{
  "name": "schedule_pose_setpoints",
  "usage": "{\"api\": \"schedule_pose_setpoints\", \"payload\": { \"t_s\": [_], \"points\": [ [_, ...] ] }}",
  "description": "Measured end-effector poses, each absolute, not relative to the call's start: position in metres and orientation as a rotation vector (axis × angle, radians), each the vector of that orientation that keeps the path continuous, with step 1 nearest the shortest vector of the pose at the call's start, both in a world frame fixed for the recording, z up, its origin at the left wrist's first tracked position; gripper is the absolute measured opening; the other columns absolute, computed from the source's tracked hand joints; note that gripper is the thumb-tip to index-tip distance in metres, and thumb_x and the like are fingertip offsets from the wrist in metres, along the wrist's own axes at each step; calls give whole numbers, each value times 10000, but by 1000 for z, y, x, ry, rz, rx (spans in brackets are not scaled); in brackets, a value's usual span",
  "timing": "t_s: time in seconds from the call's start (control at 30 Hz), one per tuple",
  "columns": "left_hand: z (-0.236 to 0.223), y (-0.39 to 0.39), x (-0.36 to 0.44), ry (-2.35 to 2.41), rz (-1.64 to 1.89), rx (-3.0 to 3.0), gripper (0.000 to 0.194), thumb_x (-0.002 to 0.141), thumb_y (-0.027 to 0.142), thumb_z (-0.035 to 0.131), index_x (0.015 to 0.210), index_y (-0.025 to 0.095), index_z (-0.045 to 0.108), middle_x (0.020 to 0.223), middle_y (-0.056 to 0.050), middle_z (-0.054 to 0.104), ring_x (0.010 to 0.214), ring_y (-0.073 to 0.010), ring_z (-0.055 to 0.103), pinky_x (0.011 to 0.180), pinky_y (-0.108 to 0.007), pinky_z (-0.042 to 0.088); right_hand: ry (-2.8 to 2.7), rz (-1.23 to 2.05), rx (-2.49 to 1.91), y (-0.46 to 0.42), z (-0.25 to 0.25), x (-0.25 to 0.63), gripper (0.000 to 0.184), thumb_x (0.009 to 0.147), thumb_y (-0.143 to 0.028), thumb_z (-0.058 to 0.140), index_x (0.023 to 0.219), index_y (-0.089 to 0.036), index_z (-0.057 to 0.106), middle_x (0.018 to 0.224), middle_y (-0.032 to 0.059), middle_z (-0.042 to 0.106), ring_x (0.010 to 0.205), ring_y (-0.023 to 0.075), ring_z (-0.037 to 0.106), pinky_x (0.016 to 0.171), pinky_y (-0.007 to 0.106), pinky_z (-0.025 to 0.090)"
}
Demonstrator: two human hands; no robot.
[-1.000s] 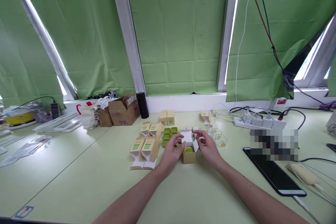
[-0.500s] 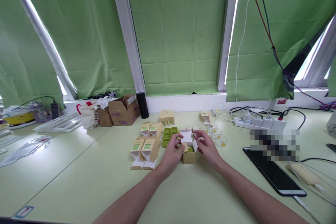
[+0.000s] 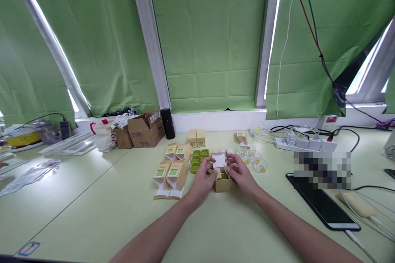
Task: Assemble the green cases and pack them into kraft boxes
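Note:
A small tan cardboard box (image 3: 222,186) stands on the table with its white-lined lid (image 3: 219,159) raised. Inside it a green item (image 3: 224,176) shows in part. My left hand (image 3: 203,180) grips the box's left side, its fingers curled at the left flap. On the other side my right hand (image 3: 241,176) pinches the right flap and bends it inward over the opening. Green square cups (image 3: 195,167) are grouped just behind my left hand. Several clear containers with yellow bits (image 3: 261,167) lie beyond my right hand.
Several tan boxes with green labels (image 3: 173,172) are at the left, some with open flaps. Two more boxes (image 3: 196,137) stand behind. A large carton (image 3: 147,129) and a black cylinder (image 3: 167,123) are farther back. At the right are a phone (image 3: 321,201) and a power strip (image 3: 304,144).
My right hand has moved slightly left, and the right flap has gone from standing outward to folding in over the box. My left hand has stayed on the box's left side.

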State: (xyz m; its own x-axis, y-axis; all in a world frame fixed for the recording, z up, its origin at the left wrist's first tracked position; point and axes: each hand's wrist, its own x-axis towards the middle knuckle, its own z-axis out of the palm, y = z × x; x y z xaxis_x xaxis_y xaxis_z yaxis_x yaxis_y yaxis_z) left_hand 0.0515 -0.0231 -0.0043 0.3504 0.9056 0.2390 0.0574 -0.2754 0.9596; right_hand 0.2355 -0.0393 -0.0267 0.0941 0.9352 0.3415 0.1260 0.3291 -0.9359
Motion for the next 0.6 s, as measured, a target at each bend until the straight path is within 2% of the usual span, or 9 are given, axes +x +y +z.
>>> {"api": "schedule_pose_setpoints", "payload": {
  "t_s": [0.2, 0.37, 0.6],
  "points": [
    [-4, -25, 51, 868, 1080, 1627, 321, 885, 311, 662, 1161, 250, 509, 924, -22, 685, 938, -211, 634, 837, -329, 438, -1375, 791, -1112, -40, -30, 234, 447, 863, -444, 660, 1260, -259, 572, 1000, 16, 569, 660, 133, 534, 577, 274, 463],
    [-1, -28, 51, 882, 1076, 1623, 320, 890, 302, 659, 1167, 246, 509, 1027, -48, 721, 986, -214, 652, 842, -327, 445, -1373, 781, -1105, -40, -32, 233, 444, 847, -406, 670, 1255, -260, 576, 977, 5, 573, 648, 133, 526, 585, 282, 473],
    [1, -28, 52, 872, 1102, 1680, 341, 896, 252, 628, 1197, 246, 467, 1049, -56, 749, 1078, -241, 665, 919, -358, 420, -1376, 866, -1104, -36, -39, 235, 457, 868, -428, 653, 1280, -261, 545, 1036, 22, 554, 663, 133, 529, 580, 278, 459]
  ]
}}
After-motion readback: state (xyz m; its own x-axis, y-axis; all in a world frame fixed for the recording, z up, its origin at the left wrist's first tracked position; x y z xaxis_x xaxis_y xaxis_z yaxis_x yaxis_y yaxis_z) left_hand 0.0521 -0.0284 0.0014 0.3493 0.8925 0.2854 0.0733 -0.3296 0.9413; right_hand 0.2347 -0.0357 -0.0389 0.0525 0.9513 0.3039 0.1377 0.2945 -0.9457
